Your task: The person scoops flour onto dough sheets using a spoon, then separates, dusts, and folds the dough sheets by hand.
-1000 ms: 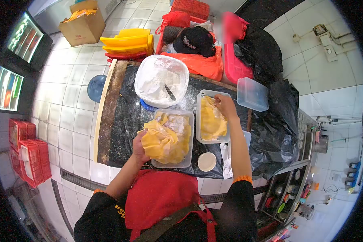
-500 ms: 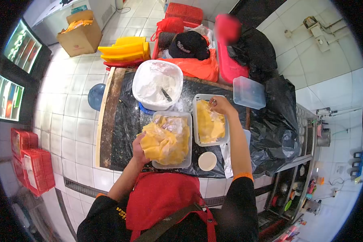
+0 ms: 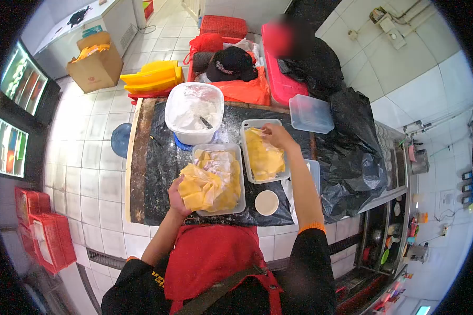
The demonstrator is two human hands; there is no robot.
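Observation:
My left hand (image 3: 177, 197) is closed around the edge of a loose, folded bunch of yellow dough sheets (image 3: 199, 188), held over the left plastic container (image 3: 242, 194). More flour-dusted sheets (image 3: 227, 167) lie inside that container. My right hand (image 3: 278, 136) reaches into the right plastic container (image 3: 247, 176), its bent fingers pinching the upper right edge of a flat pile of yellow dough sheets (image 3: 265, 160). The fingertips are partly hidden, so how many sheets they grip cannot be made out.
Behind the containers stands a white tub of flour (image 3: 194, 107) with a dark-handled tool in it. A round pale lid (image 3: 267, 203) lies near the front edge. An empty clear container (image 3: 311, 114) and black plastic sheeting (image 3: 352, 152) are at the right. Yellow trays (image 3: 151, 77) are beyond the table.
The whole view has shifted slightly. My left hand and its bunch of sheets have moved a little left relative to the container. The right hand stays at the pile's upper edge, fingers lower onto it.

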